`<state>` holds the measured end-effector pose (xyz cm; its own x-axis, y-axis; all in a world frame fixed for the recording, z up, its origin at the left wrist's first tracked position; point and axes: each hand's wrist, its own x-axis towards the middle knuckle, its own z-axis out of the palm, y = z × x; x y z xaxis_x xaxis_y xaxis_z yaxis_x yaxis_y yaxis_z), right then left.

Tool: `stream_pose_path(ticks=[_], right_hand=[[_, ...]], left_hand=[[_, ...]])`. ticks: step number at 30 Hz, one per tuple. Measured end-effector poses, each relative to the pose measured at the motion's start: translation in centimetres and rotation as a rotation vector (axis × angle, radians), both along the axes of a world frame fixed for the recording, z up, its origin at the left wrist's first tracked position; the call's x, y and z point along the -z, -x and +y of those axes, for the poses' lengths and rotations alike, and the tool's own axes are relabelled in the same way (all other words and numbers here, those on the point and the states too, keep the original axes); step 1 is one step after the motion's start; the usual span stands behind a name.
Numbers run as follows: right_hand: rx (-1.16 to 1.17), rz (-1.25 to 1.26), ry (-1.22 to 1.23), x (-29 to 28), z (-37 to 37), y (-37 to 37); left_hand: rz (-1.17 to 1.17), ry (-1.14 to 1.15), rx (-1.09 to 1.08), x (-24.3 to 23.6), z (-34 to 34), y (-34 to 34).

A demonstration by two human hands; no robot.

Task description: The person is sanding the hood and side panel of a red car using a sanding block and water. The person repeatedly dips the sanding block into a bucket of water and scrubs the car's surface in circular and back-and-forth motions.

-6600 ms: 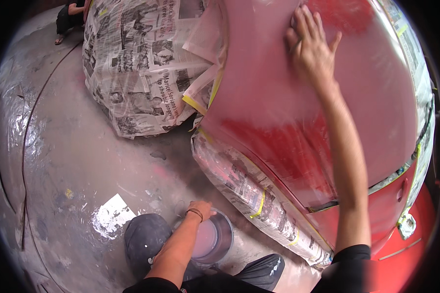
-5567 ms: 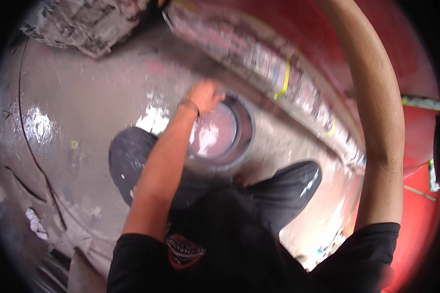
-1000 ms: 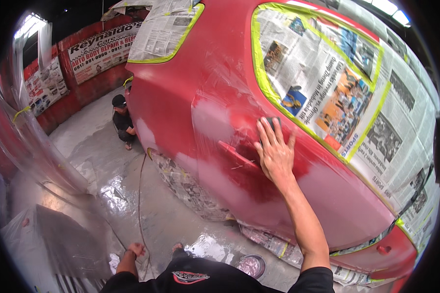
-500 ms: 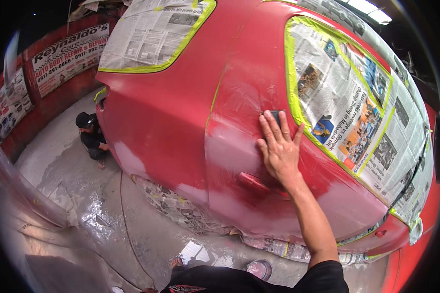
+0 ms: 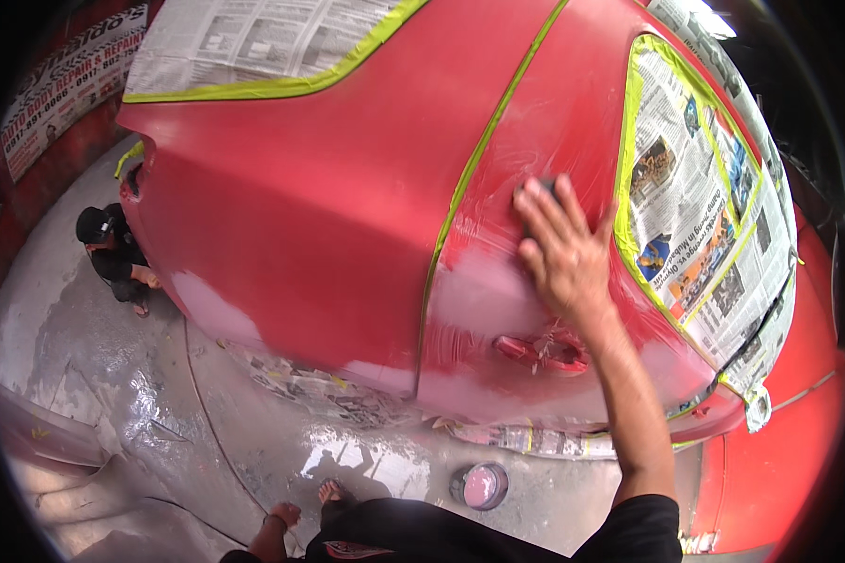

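My right hand (image 5: 568,253) lies nearly flat on the wet red car door (image 5: 526,150), its fingertips over a small dark sanding pad (image 5: 549,188) pressed to the panel. Most of the pad is hidden under the fingers. Below the palm is the door handle (image 5: 540,354), with pale pinkish patches (image 5: 483,291) around it. To the right of the hand, newspaper (image 5: 667,202) edged with yellow-green tape covers the window. My left hand (image 5: 284,513) hangs low by my side, off the car; its fingers are too small and unclear to read.
A bucket (image 5: 480,486) holding pinkish liquid stands on the wet floor (image 5: 141,375). A thin hose (image 5: 202,403) runs across the ground. Another person (image 5: 115,249) in dark clothes crouches by the car's far left end. More newspaper (image 5: 319,394) hangs along its lower edge.
My view has shifted, so the car sits differently in the picture. My right hand still presses the pad on the door, slightly blurred. My left hand and the whole bucket top have come into view.
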<state>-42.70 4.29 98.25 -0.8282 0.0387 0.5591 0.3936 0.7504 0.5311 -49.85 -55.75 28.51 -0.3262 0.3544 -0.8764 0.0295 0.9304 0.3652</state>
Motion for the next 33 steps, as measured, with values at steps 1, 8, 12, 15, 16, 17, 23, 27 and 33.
stream_pose_path(ticks=[1,8,12,15,16,17,23,27,33], right_hand=[[-0.004,0.039,-0.03,-2.7,0.1,1.4],[-0.017,0.363,-0.129,-8.1,1.3,7.4],[-0.044,0.061,-0.07,-1.0,-0.5,4.1],[0.012,0.138,-0.12,-8.9,-0.7,6.4],[0.0,0.268,-0.276,-11.6,1.8,7.1],[0.036,0.352,-0.204,-13.8,2.4,7.8],[-0.042,0.173,-0.043,-2.0,-0.8,7.7],[-0.008,0.009,-0.126,-3.3,-0.2,5.3],[-0.099,0.448,-0.093,-10.1,1.8,10.1]], left_hand=[[0.007,-0.001,-0.006,0.9,0.5,0.7],[0.383,-0.241,0.799,0.0,5.6,3.6],[0.053,-0.17,0.079,3.1,4.3,1.2],[0.176,-0.229,0.649,5.4,2.7,1.2],[0.147,-0.19,0.78,5.2,2.9,0.8],[0.196,-0.198,0.891,3.7,2.9,0.1],[0.199,-0.162,0.92,2.2,1.0,-0.4],[0.237,-0.172,0.882,3.0,1.5,0.9],[0.277,-0.141,0.989,1.6,4.1,2.1]])
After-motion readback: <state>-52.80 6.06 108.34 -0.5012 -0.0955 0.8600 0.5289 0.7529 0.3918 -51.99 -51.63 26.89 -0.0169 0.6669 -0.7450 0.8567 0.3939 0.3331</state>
